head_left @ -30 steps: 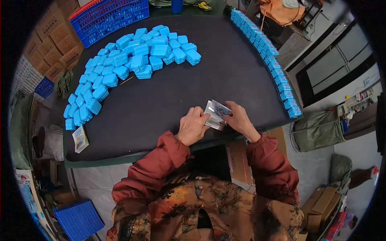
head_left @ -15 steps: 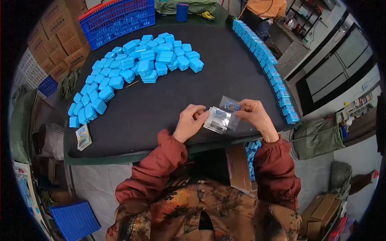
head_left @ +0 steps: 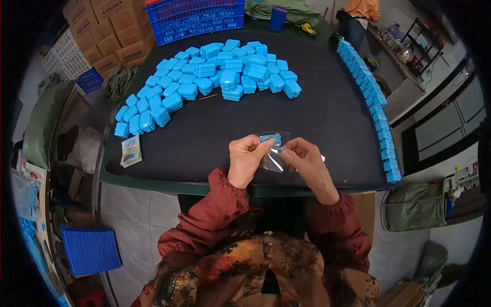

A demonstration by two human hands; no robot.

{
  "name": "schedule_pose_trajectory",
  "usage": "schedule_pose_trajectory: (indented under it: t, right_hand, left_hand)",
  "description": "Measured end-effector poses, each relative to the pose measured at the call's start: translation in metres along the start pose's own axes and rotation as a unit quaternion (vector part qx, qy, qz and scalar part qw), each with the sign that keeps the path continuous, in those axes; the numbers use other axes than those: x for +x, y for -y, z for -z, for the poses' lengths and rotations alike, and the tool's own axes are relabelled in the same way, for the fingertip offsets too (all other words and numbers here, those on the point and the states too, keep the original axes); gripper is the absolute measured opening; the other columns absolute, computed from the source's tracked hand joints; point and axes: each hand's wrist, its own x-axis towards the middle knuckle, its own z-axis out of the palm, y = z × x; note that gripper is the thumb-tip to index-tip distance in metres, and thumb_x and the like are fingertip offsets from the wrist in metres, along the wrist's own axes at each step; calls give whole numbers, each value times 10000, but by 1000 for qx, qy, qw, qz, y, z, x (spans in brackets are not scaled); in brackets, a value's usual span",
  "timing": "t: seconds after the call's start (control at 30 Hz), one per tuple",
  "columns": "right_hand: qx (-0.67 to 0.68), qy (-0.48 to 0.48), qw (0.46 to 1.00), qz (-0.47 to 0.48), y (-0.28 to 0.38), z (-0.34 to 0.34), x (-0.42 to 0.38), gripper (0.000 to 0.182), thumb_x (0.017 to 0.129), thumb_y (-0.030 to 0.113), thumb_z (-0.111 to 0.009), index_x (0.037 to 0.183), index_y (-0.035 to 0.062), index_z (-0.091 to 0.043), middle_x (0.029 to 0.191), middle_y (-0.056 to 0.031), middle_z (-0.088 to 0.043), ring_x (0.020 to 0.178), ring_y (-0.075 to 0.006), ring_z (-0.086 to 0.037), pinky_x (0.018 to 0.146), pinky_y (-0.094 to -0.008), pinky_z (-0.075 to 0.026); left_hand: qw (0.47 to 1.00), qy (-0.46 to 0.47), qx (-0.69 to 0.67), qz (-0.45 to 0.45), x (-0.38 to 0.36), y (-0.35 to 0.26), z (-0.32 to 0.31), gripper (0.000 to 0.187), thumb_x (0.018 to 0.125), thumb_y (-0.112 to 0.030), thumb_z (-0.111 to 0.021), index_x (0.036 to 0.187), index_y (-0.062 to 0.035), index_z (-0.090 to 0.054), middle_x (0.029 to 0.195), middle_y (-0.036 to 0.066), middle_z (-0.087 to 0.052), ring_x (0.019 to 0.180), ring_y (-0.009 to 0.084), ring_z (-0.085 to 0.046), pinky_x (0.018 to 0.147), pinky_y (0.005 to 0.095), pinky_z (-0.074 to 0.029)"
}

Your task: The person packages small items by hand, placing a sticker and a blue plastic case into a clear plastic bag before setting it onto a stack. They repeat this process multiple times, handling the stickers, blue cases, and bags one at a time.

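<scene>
My left hand (head_left: 246, 159) and my right hand (head_left: 305, 159) meet over the near edge of the dark table (head_left: 327, 117). Together they pinch a small clear plastic bag (head_left: 272, 152) with a blue printed label at its top. The left thumb and fingers grip the bag's upper left corner, the right fingers hold its right side. A large heap of small blue plastic boxes (head_left: 204, 82) lies on the far left of the table. A row of the same blue boxes (head_left: 376, 110) runs along the table's right edge.
A blue crate (head_left: 197, 15) stands at the table's far edge, with a blue cup (head_left: 277, 19) beside it. A printed card stack (head_left: 131, 151) lies near the left edge. Cardboard cartons (head_left: 110, 30) are stacked at the back left. Another person (head_left: 360, 13) is at the far end.
The hands have drawn closer together and now hold a single clear bag; the stack of bags seen earlier under the left hand is no longer visible. The view has shifted right.
</scene>
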Motion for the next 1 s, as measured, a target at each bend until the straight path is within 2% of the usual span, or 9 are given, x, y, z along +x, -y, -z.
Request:
schedule_pose_trajectory:
  t: [0.17, 0.27, 0.37, 0.47, 0.6, 0.77, 0.87, 0.93, 1.0]
  right_hand:
    - [47, 13, 999, 13, -2, -19, 7, 172, 828, 180, -653, 771, 29, -593, 648, 30, -543, 606, -36, -467, 543, -183, -358]
    - [74, 15, 997, 25, -6, -26, 12, 176, 841, 162, -640, 736, 26, -603, 643, 33, -539, 598, -33, -454, 551, -186, -345]
    - [94, -11, 994, 61, -10, -27, 19, 153, 839, 138, -643, 738, 24, -625, 611, 37, -534, 569, -18, -441, 498, -187, -323]
    - [76, -22, 992, 96, -4, -28, 18, 138, 857, 112, -609, 757, 21, -637, 645, 18, -553, 613, -36, -468, 550, -200, -360]
    - [229, 148, 960, 60, -9, -17, 18, 150, 864, 127, -606, 778, 9, -639, 723, -8, -576, 693, -64, -494, 642, -217, -399]
    - [228, 199, 950, 80, -8, -13, 16, 142, 853, 126, -624, 790, 0, -633, 801, -23, -596, 740, -78, -508, 689, -222, -413]
    - [181, 184, 964, 57, 2, -22, 9, 116, 850, 79, -616, 773, -7, -618, 832, -32, -600, 759, -84, -513, 701, -224, -411]
    - [167, 183, 966, 67, 2, -19, 7, 94, 854, 55, -602, 781, -5, -607, 857, -34, -605, 772, -81, -512, 707, -219, -405]
    - [126, 181, 972, 85, -4, -25, 1, 94, 861, 63, -595, 793, 0, -606, 856, -33, -605, 769, -78, -509, 708, -221, -404]
  left_hand:
    - [997, -57, -29, -43, -4, 1, 6, 272, 779, -14, -690, 576, -45, -510, 580, -47, -516, 526, -7, -415, 444, 177, -299]
    - [998, -57, -37, -6, -7, -7, 15, 241, 831, -67, -652, 620, -35, -540, 587, -38, -518, 518, -1, -407, 454, 181, -309]
    - [995, 63, 22, 69, -13, -14, 42, 304, 943, -219, -502, 747, -9, -601, 643, 4, -552, 559, 36, -444, 515, 191, -367]
    - [987, 128, 62, 80, -17, -27, 53, 278, 944, -204, -493, 815, 6, -622, 682, 15, -563, 571, 46, -452, 518, 193, -367]
    - [982, 157, 95, 48, -14, -30, 68, 263, 941, -189, -492, 874, 28, -624, 701, 28, -568, 572, 60, -464, 515, 192, -369]
    - [983, 107, 126, 82, -19, -35, 50, 97, 846, 28, -528, 886, 47, -614, 765, 21, -596, 668, 51, -531, 563, 194, -423]
    - [981, 146, 45, 117, -15, -26, 50, 77, 811, -19, -645, 873, 25, -631, 749, 22, -614, 637, 40, -534, 561, 185, -423]
    - [987, 135, 49, 66, -10, -13, 53, 61, 804, -9, -645, 855, 20, -629, 720, 15, -614, 606, 38, -527, 540, 184, -416]
    - [996, 33, 36, 76, -5, -6, 58, 44, 806, 11, -631, 848, 24, -625, 706, 10, -604, 601, 35, -519, 538, 185, -408]
